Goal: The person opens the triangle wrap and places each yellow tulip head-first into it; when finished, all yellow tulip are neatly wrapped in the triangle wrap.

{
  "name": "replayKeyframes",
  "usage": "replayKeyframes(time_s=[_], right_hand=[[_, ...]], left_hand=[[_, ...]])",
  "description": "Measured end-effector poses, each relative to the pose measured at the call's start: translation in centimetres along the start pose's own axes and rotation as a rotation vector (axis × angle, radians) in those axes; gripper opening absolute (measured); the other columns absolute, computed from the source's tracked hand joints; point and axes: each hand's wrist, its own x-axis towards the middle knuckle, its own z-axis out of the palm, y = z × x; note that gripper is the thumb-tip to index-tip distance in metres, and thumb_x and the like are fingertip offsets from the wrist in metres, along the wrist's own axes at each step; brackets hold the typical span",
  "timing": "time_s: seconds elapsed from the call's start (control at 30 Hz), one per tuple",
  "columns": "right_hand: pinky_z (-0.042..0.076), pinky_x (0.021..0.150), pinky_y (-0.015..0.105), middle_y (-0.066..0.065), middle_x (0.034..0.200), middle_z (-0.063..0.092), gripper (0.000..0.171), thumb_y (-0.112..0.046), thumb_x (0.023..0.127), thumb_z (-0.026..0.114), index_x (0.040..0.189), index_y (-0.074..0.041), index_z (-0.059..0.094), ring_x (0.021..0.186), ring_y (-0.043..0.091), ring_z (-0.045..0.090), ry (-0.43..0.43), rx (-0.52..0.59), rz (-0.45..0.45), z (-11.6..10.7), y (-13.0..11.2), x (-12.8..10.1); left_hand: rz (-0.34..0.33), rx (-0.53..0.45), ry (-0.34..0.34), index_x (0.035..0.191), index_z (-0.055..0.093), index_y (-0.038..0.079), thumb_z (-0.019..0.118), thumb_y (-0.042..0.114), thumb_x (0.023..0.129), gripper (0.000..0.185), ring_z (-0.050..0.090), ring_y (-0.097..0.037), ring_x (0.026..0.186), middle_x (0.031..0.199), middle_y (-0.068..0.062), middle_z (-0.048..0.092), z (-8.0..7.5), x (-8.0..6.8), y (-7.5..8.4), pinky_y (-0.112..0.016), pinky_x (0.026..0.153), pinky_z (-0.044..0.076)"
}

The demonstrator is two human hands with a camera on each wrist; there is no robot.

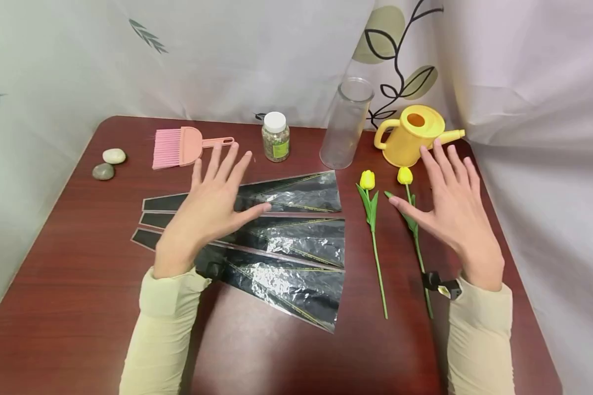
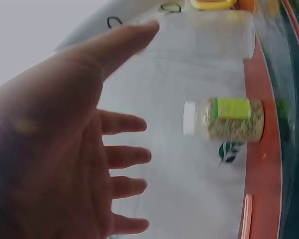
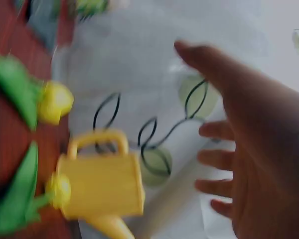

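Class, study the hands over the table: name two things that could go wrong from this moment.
The right hand hovers beside the tulips; a careless sweep might knock the yellow watering can or the tall clear vase. The left hand above the black wrapping sheets could crease or slide them.

A makeshift flower-wrapping corner: a wooden table [image 1: 79, 263] backed by leaf-print curtains [image 1: 257, 49].

Both arms wear long, close-fitting sleeves of pale cream-yellow cloth that end at the wrists, leaving the left hand [image 1: 212, 206] and right hand [image 1: 457, 211] bare. A small black clip-like mount [image 1: 441, 285] with a pale patch sits at the right wrist, and another dark mount [image 1: 212, 267] shows beside the left wrist.
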Motion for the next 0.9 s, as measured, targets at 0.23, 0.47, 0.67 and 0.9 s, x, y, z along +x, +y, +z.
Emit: replayKeyframes(time_s=[0.23,0.47,0.67,0.9], right_hand=[[0.041,0.091,0.056,0.01,0.13,0.059,0.064,-0.046,0.091,0.065,0.145,-0.016,0.048,0.115,0.034,0.056,-0.037,0.203,0.199,1.2,-2.4,-1.8],[0.045,0.058,0.038,-0.001,0.074,0.067,0.026,-0.039,0.088,0.071,0.09,-0.013,0.073,0.066,0.018,0.062,-0.17,0.18,0.346,6.1,-3.6,-3.6],[0.041,0.055,0.034,-0.004,0.065,0.063,0.021,-0.033,0.086,0.074,0.082,-0.013,0.072,0.058,0.016,0.055,-0.276,0.23,0.42,7.8,-3.8,-4.2],[0.045,0.055,0.034,-0.003,0.059,0.063,0.015,-0.024,0.087,0.072,0.081,-0.01,0.072,0.049,0.012,0.058,-0.266,0.267,0.47,7.9,-3.5,-4.3]], left_hand=[[0.124,0.078,0.0,0.153,0.032,0.012,0.049,0.057,0.096,0.074,0.006,-0.036,0.147,0.16,-0.015,0.017,3.5,4.6,2.7,-0.058,0.114,0.008],[0.132,-0.039,-0.041,0.129,0.066,0.016,0.061,0.038,0.096,0.039,0.046,-0.028,0.106,0.118,-0.009,0.053,8.3,9.4,4.1,-0.043,0.084,0.041],[0.075,0.016,-0.071,0.118,0.072,0.019,0.069,0.033,0.092,0.029,0.045,-0.028,0.101,0.109,-0.008,0.053,10.3,10.3,5.3,-0.042,0.081,0.04],[0.08,0.04,0.062,0.091,0.078,0.02,0.073,0.021,0.088,0.006,0.048,-0.028,0.098,0.098,-0.005,0.056,10.7,10.7,6.4,-0.041,0.08,0.04]])
